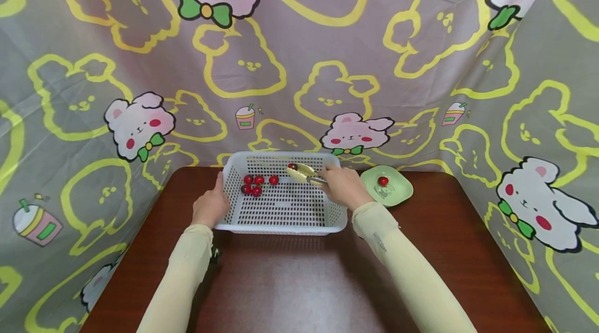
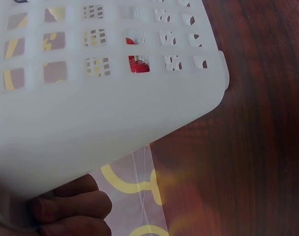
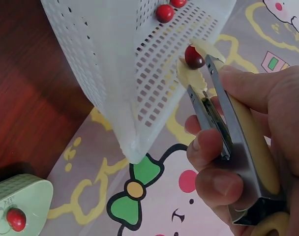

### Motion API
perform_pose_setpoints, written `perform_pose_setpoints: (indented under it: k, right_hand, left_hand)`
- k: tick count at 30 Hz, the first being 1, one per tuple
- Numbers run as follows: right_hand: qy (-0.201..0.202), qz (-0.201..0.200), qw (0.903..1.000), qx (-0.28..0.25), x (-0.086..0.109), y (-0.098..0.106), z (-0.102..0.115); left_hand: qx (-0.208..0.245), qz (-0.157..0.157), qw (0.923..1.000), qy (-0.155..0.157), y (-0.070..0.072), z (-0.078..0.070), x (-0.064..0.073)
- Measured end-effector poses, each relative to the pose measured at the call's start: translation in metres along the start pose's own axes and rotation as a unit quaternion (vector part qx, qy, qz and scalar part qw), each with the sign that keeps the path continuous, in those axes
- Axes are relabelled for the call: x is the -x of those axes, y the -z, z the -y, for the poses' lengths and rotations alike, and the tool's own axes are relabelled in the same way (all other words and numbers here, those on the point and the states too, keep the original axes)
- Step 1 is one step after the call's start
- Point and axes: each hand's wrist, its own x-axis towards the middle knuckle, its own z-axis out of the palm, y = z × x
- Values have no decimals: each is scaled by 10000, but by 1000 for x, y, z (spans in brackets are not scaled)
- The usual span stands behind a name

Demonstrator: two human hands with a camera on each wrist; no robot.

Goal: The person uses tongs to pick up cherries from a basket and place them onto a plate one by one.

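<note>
My right hand (image 1: pixel 345 186) grips a pair of metal tongs (image 3: pixel 238 142) with cream-coloured tips. Between those tips a dark red cherry tomato (image 3: pixel 194 57) is pinched, held over the right part of a white perforated basket (image 1: pixel 281 228). Several red cherry tomatoes (image 1: pixel 257 191) lie in the basket's left half. My left hand (image 1: pixel 211 205) holds the basket's left end; in the left wrist view its curled fingers (image 2: pixel 83 206) show under the rim. One more cherry tomato (image 1: pixel 383 181) sits on a light green plate (image 1: pixel 403 188) to the right of the basket.
The basket and plate stand toward the back of a dark brown wooden table (image 1: pixel 285 281). Behind and at both sides hangs a grey patterned cloth (image 1: pixel 290 41) with yellow outlines and cartoon animals. A small dark object (image 1: pixel 215 255) shows beside the left wrist.
</note>
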Motion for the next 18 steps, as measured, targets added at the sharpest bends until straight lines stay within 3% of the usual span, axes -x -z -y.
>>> perform_pose_setpoints:
  k: [18]
  right_hand:
    - [149,-699,9972,-240,17,-3,-13]
  left_hand:
    - [1,90,10000,6,0,1,-1]
